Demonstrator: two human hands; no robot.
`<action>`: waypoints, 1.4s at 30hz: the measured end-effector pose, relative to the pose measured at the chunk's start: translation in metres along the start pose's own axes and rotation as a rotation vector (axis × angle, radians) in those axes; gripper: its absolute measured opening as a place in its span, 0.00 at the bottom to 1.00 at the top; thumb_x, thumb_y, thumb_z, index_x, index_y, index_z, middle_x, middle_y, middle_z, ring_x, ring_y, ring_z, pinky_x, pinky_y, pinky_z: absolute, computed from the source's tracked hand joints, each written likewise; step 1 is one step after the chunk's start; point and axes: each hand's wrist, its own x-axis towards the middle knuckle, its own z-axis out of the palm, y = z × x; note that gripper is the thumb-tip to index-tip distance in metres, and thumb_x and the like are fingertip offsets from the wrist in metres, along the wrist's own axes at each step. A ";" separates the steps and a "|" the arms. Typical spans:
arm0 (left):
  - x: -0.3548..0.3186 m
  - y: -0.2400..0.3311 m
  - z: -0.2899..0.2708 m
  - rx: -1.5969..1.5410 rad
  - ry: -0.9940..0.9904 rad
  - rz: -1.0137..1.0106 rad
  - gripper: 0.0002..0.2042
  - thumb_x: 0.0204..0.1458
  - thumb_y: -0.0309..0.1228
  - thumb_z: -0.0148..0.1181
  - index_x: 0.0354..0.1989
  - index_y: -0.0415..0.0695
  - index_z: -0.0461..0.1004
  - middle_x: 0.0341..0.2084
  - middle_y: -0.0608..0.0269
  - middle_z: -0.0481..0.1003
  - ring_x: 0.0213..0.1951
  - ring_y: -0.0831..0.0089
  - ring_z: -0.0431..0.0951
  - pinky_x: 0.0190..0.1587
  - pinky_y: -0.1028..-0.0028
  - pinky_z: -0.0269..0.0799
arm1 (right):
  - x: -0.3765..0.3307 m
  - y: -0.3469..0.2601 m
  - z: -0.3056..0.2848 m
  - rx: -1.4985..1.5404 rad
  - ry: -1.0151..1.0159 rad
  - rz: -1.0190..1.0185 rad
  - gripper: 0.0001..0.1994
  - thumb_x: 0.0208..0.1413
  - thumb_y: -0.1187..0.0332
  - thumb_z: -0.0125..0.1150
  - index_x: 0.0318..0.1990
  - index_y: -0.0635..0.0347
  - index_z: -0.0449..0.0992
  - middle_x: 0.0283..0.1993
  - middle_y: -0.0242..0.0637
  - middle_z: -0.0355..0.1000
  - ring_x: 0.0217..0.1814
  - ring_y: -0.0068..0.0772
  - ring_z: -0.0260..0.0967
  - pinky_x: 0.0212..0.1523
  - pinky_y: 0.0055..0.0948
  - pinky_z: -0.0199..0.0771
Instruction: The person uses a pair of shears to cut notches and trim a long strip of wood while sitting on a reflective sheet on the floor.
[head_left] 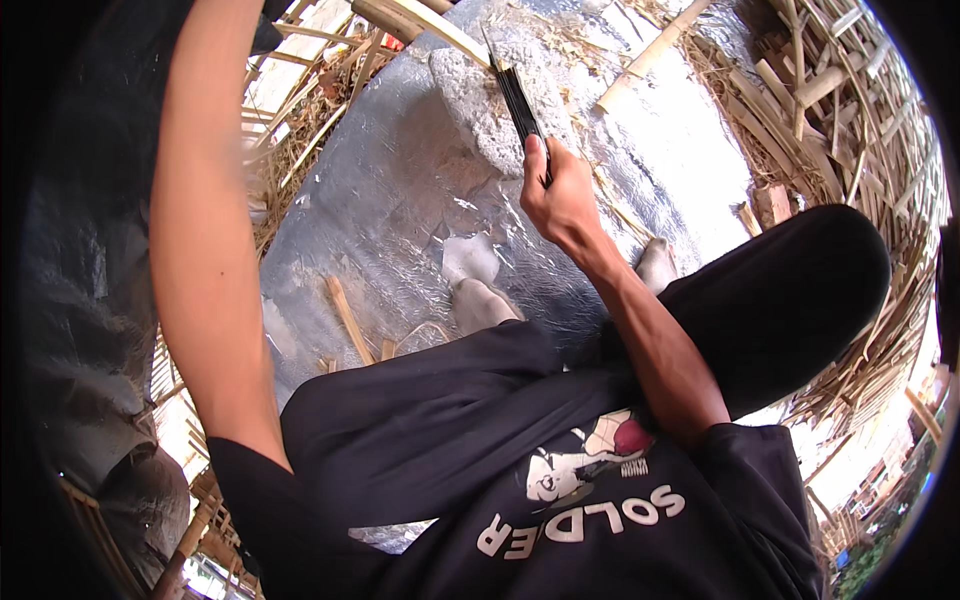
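Note:
My right hand [563, 195] is closed around a dark knife [518, 103], whose narrow pointed end is directed up and away from me. The knife is over a rough grey stone [462, 95] on the silvery sheet. A pale bamboo strip [440, 32] comes in from the top edge, and its end meets the knife; whether they touch I cannot tell. My left forearm [205, 210] stretches up along the left side, and its hand is out of the picture.
Under my feet [482, 303] lies a wrinkled silvery sheet [340, 235]. Split bamboo pieces [350, 320] and shavings are scattered on it. A large heap of bamboo sticks [850, 110] stands at right. Dark sheeting [90, 280] hangs at left.

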 end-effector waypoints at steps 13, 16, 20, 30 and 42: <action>-0.026 0.011 0.025 0.226 0.143 0.008 0.21 0.61 0.46 0.50 0.22 0.42 0.65 0.11 0.62 0.64 0.10 0.71 0.63 0.14 0.70 0.59 | 0.006 -0.013 -0.031 0.190 0.052 -0.001 0.34 0.70 0.40 0.38 0.30 0.64 0.76 0.14 0.24 0.57 0.15 0.18 0.51 0.18 0.28 0.48; -0.028 0.018 0.040 0.314 0.205 0.033 0.23 0.60 0.47 0.50 0.23 0.38 0.67 0.10 0.59 0.67 0.10 0.69 0.66 0.15 0.69 0.62 | -0.006 -0.028 -0.034 0.472 0.190 -0.182 0.31 0.70 0.42 0.39 0.32 0.64 0.72 0.15 0.22 0.57 0.16 0.16 0.51 0.17 0.26 0.48; -0.024 0.013 0.036 0.264 0.252 -0.006 0.23 0.61 0.47 0.49 0.24 0.36 0.69 0.11 0.59 0.67 0.10 0.68 0.66 0.14 0.68 0.61 | 0.005 -0.007 -0.022 0.008 0.014 0.089 0.27 0.70 0.52 0.44 0.27 0.69 0.72 0.14 0.36 0.59 0.18 0.34 0.58 0.24 0.41 0.58; -0.012 0.012 0.033 0.345 0.231 -0.029 0.27 0.60 0.46 0.46 0.32 0.27 0.74 0.19 0.46 0.74 0.17 0.59 0.74 0.21 0.63 0.69 | 0.009 -0.003 -0.029 0.105 -0.010 -0.035 0.31 0.70 0.42 0.40 0.29 0.61 0.73 0.15 0.23 0.57 0.16 0.15 0.50 0.18 0.24 0.47; -0.021 0.008 0.047 0.328 0.221 0.032 0.25 0.61 0.47 0.49 0.28 0.31 0.72 0.13 0.55 0.70 0.13 0.65 0.71 0.16 0.67 0.65 | 0.011 0.011 -0.021 -0.087 0.050 -0.063 0.26 0.69 0.57 0.47 0.22 0.70 0.71 0.13 0.57 0.65 0.16 0.55 0.66 0.23 0.49 0.65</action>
